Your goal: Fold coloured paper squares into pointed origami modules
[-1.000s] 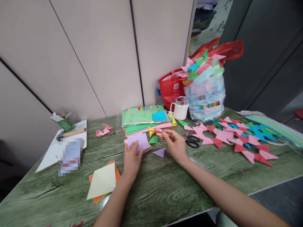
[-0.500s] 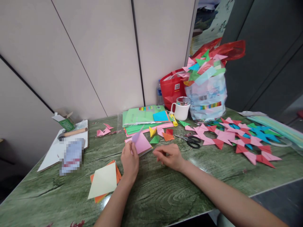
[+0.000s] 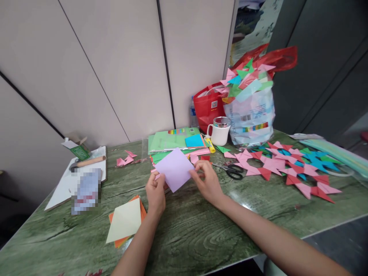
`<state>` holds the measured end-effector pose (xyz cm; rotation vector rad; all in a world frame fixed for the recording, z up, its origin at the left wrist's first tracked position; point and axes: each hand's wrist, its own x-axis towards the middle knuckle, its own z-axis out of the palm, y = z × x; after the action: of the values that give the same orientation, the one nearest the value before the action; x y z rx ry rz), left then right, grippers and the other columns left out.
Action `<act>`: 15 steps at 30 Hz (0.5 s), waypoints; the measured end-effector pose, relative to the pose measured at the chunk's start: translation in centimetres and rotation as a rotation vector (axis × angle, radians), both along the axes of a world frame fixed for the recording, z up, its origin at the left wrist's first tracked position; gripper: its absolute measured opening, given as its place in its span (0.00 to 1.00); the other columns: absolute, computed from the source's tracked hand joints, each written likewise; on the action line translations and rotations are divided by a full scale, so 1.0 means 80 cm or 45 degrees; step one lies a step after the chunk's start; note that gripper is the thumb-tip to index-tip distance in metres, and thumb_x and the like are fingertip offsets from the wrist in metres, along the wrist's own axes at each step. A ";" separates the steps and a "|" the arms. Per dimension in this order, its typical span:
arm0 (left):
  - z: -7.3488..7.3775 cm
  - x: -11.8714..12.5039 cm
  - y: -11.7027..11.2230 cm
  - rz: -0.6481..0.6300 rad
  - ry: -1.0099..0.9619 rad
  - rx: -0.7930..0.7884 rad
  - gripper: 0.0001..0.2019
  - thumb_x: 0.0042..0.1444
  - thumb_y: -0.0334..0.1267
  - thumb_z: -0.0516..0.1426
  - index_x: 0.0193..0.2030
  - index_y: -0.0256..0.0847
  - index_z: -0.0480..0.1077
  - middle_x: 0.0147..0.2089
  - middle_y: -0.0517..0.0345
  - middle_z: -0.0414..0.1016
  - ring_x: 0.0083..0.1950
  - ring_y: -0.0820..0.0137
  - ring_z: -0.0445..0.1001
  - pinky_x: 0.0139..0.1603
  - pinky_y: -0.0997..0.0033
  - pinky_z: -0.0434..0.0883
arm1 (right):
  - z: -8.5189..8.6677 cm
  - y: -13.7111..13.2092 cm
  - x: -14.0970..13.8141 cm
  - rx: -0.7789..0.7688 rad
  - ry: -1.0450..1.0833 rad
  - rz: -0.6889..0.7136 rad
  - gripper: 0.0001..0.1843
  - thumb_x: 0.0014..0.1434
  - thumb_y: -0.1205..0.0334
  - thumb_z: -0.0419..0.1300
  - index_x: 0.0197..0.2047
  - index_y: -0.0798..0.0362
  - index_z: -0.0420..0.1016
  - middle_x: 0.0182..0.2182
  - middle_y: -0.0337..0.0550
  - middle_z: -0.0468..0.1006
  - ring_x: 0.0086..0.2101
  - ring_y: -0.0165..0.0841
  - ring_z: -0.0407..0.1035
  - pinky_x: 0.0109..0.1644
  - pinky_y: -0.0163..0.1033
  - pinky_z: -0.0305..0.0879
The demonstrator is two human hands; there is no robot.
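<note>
A lilac square of paper (image 3: 174,168) is held up above the green table (image 3: 201,234), one corner pointing down. My left hand (image 3: 155,192) pinches its left corner. My right hand (image 3: 207,181) pinches its right corner. Behind the sheet lies a stack of coloured paper (image 3: 172,142) with a blue square on top. The small folded pieces near that stack are partly hidden by the lilac sheet.
A pale yellow sheet on orange ones (image 3: 125,220) lies front left. Scissors (image 3: 233,171), a white mug (image 3: 220,132), a red bag (image 3: 207,103) and a plastic bag of folded pieces (image 3: 250,111) stand right. Pink, red and blue folded shapes (image 3: 287,165) spread far right. A clipboard (image 3: 69,180) lies left.
My left hand lifted the lilac sheet off the pink stack. My right hand came in from the table and took its other corner; the sheet now faces me, held between both hands.
</note>
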<state>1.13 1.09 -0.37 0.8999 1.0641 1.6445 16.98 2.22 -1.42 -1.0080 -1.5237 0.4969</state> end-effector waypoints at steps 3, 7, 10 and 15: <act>-0.001 0.002 -0.002 -0.080 0.030 -0.016 0.12 0.43 0.40 0.60 0.34 0.39 0.67 0.17 0.70 0.64 0.16 0.80 0.62 0.19 0.81 0.62 | -0.001 0.005 0.003 -0.096 0.027 0.030 0.06 0.54 0.59 0.56 0.32 0.52 0.65 0.40 0.48 0.68 0.39 0.36 0.65 0.31 0.35 0.65; -0.002 0.004 -0.003 -0.146 0.044 -0.089 0.16 0.43 0.41 0.61 0.39 0.38 0.67 0.22 0.64 0.72 0.19 0.77 0.67 0.20 0.80 0.63 | -0.005 0.009 0.005 -0.148 0.014 0.198 0.06 0.54 0.62 0.56 0.37 0.52 0.70 0.35 0.43 0.73 0.35 0.34 0.67 0.35 0.36 0.63; -0.001 0.004 -0.002 -0.186 0.008 -0.096 0.18 0.42 0.39 0.62 0.41 0.37 0.68 0.30 0.57 0.77 0.27 0.72 0.73 0.25 0.76 0.68 | -0.003 0.008 0.004 -0.128 -0.011 0.267 0.09 0.55 0.62 0.55 0.40 0.51 0.73 0.36 0.44 0.73 0.37 0.34 0.67 0.38 0.38 0.63; 0.002 -0.001 0.001 -0.170 -0.133 -0.139 0.19 0.39 0.36 0.64 0.41 0.36 0.69 0.35 0.54 0.78 0.34 0.67 0.76 0.33 0.70 0.71 | 0.006 -0.001 0.003 -0.223 0.052 0.564 0.24 0.47 0.57 0.64 0.49 0.46 0.69 0.45 0.45 0.67 0.43 0.36 0.64 0.35 0.35 0.68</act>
<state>1.01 1.17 -0.24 0.7874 0.9909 1.4924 17.23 2.16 -0.92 -0.7818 -1.6930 0.9696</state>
